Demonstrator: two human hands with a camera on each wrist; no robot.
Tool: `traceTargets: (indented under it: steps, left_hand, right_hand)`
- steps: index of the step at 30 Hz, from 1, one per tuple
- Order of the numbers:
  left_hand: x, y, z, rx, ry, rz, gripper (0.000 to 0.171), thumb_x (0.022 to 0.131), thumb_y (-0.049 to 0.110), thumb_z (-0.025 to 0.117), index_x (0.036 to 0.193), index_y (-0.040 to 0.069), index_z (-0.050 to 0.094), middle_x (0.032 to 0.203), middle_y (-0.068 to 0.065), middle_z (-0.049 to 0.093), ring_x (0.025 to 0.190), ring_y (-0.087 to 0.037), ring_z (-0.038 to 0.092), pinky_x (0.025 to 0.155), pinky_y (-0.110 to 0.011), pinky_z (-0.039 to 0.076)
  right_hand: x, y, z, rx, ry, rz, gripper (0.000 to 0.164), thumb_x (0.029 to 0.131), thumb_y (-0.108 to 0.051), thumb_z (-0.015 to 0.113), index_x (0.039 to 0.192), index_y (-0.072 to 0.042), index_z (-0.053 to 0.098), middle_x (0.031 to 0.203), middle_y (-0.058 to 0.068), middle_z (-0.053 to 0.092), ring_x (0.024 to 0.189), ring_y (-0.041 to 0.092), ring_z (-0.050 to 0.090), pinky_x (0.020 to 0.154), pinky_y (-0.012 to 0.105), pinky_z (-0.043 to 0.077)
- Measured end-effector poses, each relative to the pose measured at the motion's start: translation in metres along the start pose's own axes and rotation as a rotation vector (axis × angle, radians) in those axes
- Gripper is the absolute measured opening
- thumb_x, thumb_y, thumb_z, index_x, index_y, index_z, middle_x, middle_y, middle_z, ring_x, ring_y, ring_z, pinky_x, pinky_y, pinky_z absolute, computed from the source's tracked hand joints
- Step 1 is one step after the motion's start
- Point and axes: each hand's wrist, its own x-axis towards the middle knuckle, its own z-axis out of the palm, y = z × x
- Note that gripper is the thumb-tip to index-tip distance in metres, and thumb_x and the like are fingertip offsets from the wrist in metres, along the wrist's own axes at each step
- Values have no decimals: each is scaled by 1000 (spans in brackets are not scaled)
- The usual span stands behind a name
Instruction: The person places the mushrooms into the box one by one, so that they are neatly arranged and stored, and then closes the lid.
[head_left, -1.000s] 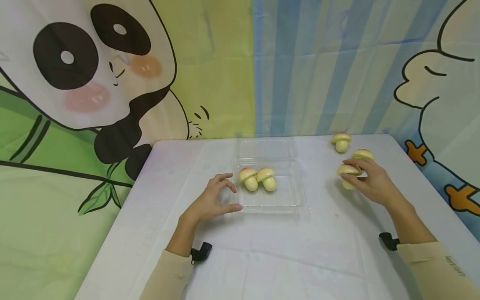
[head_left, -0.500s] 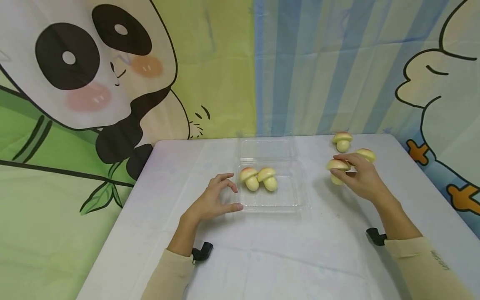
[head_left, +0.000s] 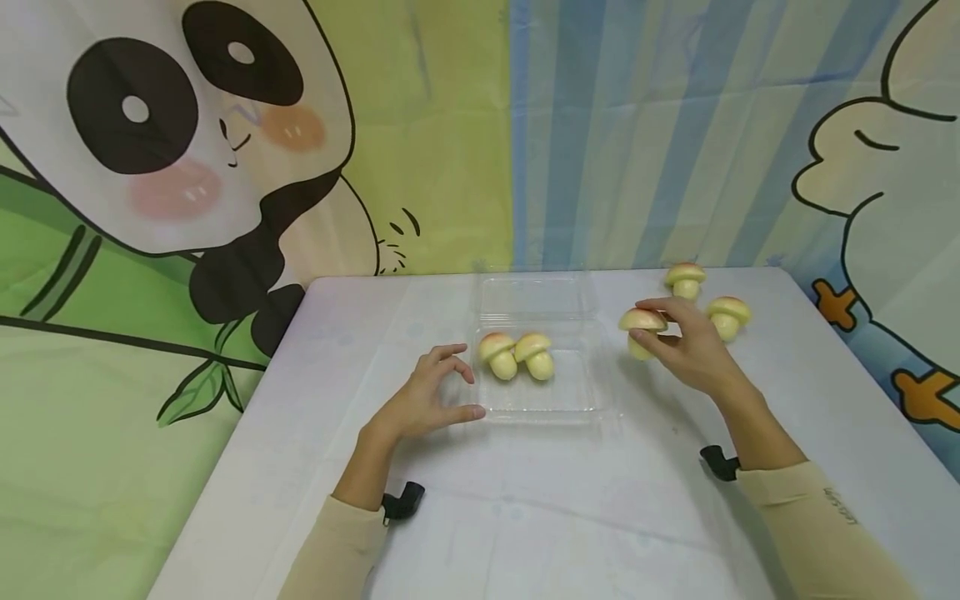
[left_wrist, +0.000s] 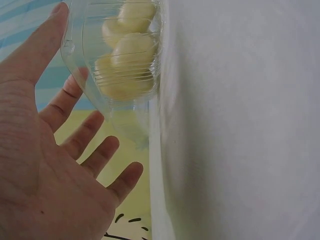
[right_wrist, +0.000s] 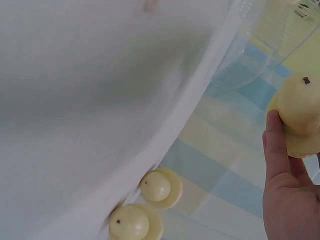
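Observation:
My right hand [head_left: 692, 346] pinches a toy mushroom [head_left: 642, 321] by its cap, with the pale stem pointing down, raised over the table right of the box. A clear plastic box [head_left: 573, 392] lies with its lid flipped back, and two mushrooms [head_left: 498, 357] lean side by side in its left part. At the box's left edge is my left hand [head_left: 423, 398], fingers spread and holding nothing. In the left wrist view its thumb and fingertips come right at the clear rim [left_wrist: 82, 80]. The right wrist view shows the held mushroom [right_wrist: 300, 107] stem-end toward the camera.
Two more mushrooms stand at the table's back right, one mushroom [head_left: 684, 281] near the far edge and another mushroom [head_left: 728, 317] just in front of it. The white table [head_left: 585, 517] ends at a cartoon-printed cloth backdrop [head_left: 435, 150].
My right hand has carried the held mushroom leftward toward the box, away from the two standing at the back right. The left hand and the box have stayed in place.

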Motion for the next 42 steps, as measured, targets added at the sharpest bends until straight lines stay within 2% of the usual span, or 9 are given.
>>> traceTargets:
  steps: [4,9,12,17,22,28,36,38,42]
  left_hand:
    - [0,0,0,-3,1,3,54,79,57,85,111,19,63,163,2,32,150,-27,24,112,-66,32]
    - [0,1,0,0,4,13,54,79,55,85,111,18,63,162,-2,33,149,-28,26,112,-64,32]
    - [0,1,0,5,5,19,54,79,56,85,111,17,63,162,-2,34,149,-28,26,113,-63,32]
    - [0,0,0,13,10,31,54,79,56,85,110,18,63,162,-4,34,149,-29,26,113,-63,32]
    - [0,0,0,10,11,29,54,79,56,84,110,17,63,162,-4,34,148,-29,26,112,-63,32]
    - [-1,1,-1,4,11,26,53,80,55,84,110,17,63,162,-3,34,148,-28,26,112,-64,32]
    - [0,2,0,3,12,33,51,80,54,85,110,18,63,162,-3,34,150,-29,26,112,-64,32]
    - [0,1,0,4,13,33,51,80,54,85,110,18,64,162,-3,34,149,-29,26,112,-64,32]
    - [0,0,0,2,12,31,52,80,55,85,110,18,64,162,-3,34,149,-28,26,112,-63,33]
  right_hand:
    - [3,-1,6,18,5,7,42,95,-6,74,134,-2,61,126,11,63,108,-2,55,80,9,51]
    - [6,-8,12,33,32,-47,42,92,-1,75,132,-2,62,124,12,64,107,-1,56,80,9,52]
    - [8,-22,15,50,47,-83,42,90,6,75,129,4,61,121,17,63,106,4,57,79,10,52]
    - [10,-42,20,70,28,-81,40,90,7,74,127,10,60,120,23,62,105,16,59,79,12,54]
    - [14,-30,32,61,18,-81,43,89,5,76,129,4,60,123,19,62,106,24,62,79,15,55]
    - [18,-21,42,79,-21,-102,45,89,-2,79,131,-5,62,124,11,63,106,23,63,80,20,57]
    - [24,-28,54,72,-50,-122,44,86,5,79,126,4,63,123,20,62,105,32,61,79,48,59]
    - [24,-29,54,78,-63,-115,45,86,4,80,127,4,62,124,20,62,106,33,62,79,50,59]
    - [26,-29,55,86,-101,-93,44,88,-5,81,129,-3,64,128,14,59,110,29,60,82,46,60]
